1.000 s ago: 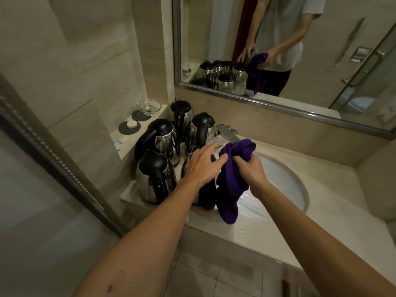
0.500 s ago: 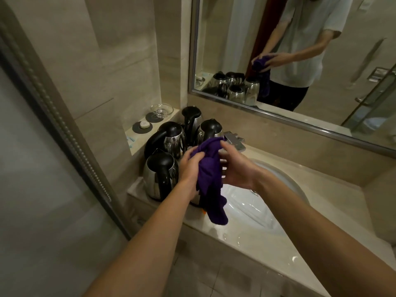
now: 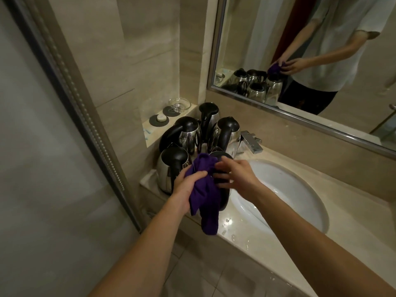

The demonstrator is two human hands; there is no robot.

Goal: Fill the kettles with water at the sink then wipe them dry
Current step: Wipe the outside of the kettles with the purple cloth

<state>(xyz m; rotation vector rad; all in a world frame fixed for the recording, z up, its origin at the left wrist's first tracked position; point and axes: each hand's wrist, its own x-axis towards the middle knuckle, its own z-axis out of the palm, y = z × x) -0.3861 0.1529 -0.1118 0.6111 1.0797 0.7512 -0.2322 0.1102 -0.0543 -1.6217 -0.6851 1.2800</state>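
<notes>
Left hand (image 3: 186, 185) grips purple cloth (image 3: 204, 196) over front kettle (image 3: 222, 168) at counter's (image 3: 235, 230) left end beside sink (image 3: 300, 189); right hand (image 3: 236, 175), fingers spread, touches cloth and kettle top.

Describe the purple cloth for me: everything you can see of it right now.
The purple cloth looks like soft, matte fabric, deep violet, bunched and crumpled rather than folded. The left hand grips its middle; its upper end bulges above the fist against the black top of the nearest kettle. The right hand, fingers spread, touches that upper end and the kettle. Its lower end hangs loose in two tails past the front edge of the counter. Whether it is wet cannot be told.
</notes>
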